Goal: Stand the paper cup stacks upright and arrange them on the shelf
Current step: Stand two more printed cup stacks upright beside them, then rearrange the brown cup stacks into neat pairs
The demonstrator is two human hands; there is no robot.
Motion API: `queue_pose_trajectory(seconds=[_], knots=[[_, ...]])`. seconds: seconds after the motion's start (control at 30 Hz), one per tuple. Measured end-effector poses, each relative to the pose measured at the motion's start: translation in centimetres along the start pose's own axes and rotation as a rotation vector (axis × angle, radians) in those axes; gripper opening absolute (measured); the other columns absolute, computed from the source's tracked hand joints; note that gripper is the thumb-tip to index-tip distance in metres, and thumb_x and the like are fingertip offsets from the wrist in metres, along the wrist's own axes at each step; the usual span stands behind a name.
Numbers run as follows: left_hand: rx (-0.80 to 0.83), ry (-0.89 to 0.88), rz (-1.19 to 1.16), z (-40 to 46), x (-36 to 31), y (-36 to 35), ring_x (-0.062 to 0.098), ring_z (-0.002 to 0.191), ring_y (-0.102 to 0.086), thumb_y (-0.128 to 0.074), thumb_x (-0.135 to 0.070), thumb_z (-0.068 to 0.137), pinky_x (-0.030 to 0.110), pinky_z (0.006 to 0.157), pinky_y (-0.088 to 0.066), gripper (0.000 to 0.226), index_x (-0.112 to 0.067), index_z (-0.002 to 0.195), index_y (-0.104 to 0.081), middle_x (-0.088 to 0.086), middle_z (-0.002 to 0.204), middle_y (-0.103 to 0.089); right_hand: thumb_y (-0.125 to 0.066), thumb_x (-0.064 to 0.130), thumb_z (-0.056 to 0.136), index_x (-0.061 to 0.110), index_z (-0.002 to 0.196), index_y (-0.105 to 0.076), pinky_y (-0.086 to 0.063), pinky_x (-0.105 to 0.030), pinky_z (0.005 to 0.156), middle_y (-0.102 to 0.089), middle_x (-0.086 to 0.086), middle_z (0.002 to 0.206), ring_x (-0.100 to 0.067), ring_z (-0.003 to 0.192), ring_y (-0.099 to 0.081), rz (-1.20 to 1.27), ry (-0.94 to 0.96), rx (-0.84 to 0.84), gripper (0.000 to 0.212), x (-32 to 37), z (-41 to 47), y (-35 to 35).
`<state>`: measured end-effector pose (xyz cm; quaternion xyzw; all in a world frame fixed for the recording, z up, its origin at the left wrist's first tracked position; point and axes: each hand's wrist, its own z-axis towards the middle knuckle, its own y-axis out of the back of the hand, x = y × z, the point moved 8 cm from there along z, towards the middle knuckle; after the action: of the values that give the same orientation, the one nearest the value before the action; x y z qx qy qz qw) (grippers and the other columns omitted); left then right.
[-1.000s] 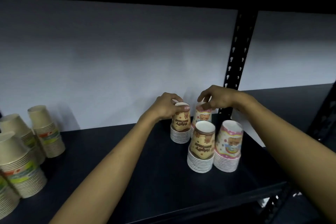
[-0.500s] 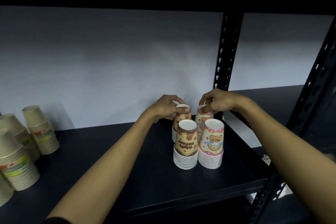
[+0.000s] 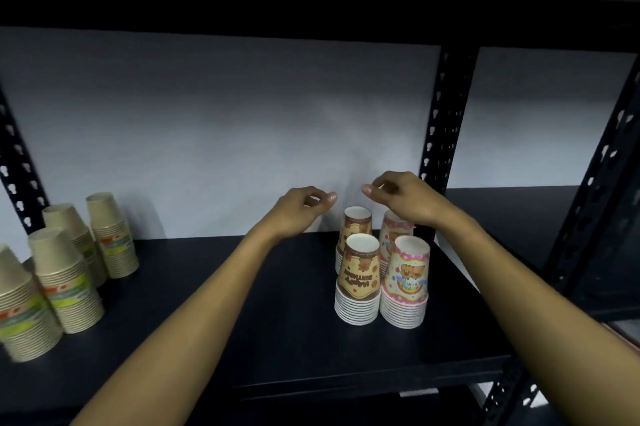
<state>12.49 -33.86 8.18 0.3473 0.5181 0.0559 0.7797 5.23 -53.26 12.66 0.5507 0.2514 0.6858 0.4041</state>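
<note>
A dark shelf against a pale wall carries 4 printed stacks at 3 o'clock, rims down. Left hand and right hand hover above, loosely curled, apparently holding nothing. The stacks look light and crushable; grip low, around the nested rims.

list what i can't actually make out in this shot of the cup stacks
Head view only:
- Rear pink stack: top hidden by the right hand, lower part by the front pink stack.
- Rear brown stack: base hidden by the front brown stack.
- Green-banded stacks: the leftmost is cut off by the left edge and blurred.
- Cup print: too small to read.
</note>
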Motion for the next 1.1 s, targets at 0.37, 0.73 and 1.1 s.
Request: queue_pose_trajectory(seconds=[0.37,0.73,1.1], knots=[[-0.232,0.022,0.084,-8.0,3.6,10.7,0.007,0.107,-0.062,-0.056,-0.062,0.091,0.025,0.088,-0.048,0.046,-0.029,0.120,-0.066,-0.012,0.118,-0.067,-0.063,0.047,0.092,0.018,0.127,-0.059,-0.050,-0.032,0.093,-0.062,-0.001,0.117,-0.018,0.107,-0.061,0.151,0.180,0.085,0.045,12.1,1.0,-8.6],[-0.278,0.208,0.315,-21.4,14.7,14.8,0.006,0.109,-0.061,-0.062,-0.055,0.091,0.027,0.095,-0.050,0.045,-0.023,0.123,-0.066,-0.009,0.118,-0.067,-0.066,0.037,0.093,0.016,0.140,-0.048,-0.046,-0.031,0.101,-0.056,-0.006,0.137,-0.019,0.122,-0.056,0.198,0.198,0.357,0.054,19.2,-1.9,-28.4],[-0.458,0.167,0.649,-30.2,20.0,14.5,0.008,0.133,-0.044,-0.039,-0.051,0.101,0.024,0.108,-0.028,0.045,-0.029,0.134,-0.062,-0.010,0.143,-0.054,-0.040,0.053,0.101,0.023,0.150,-0.039,-0.016,-0.040,0.119,-0.032,0.000,0.160,-0.017,0.149,-0.024,-0.149,0.455,0.346,0.058,22.5,-5.4,-36.5]])
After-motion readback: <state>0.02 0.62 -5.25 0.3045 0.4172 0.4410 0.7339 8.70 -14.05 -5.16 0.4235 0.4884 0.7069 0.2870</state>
